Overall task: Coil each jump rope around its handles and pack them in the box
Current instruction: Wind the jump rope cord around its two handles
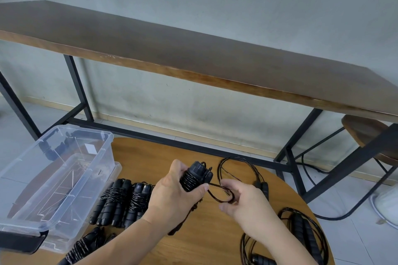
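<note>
a pair of black jump rope handles is being gripped together in the left hand, fingers curled tight round the ribbed grips, apparently so that the thin glossy cord can be wound over both at once; several turns are already lying around them. the last free loop of cord is being pinched in the right hand, held just beside the handles, probably to be tucked or wrapped as the finish of this coil. finished bundles, cylindrical and tightly banded, are being kept in a row on the round wooden table beside the clear plastic box, which appears to be sitting on its lid, open and not yet packed. uncoiled ropes are lying in loose springy loops at the right, waiting their turn.
</note>
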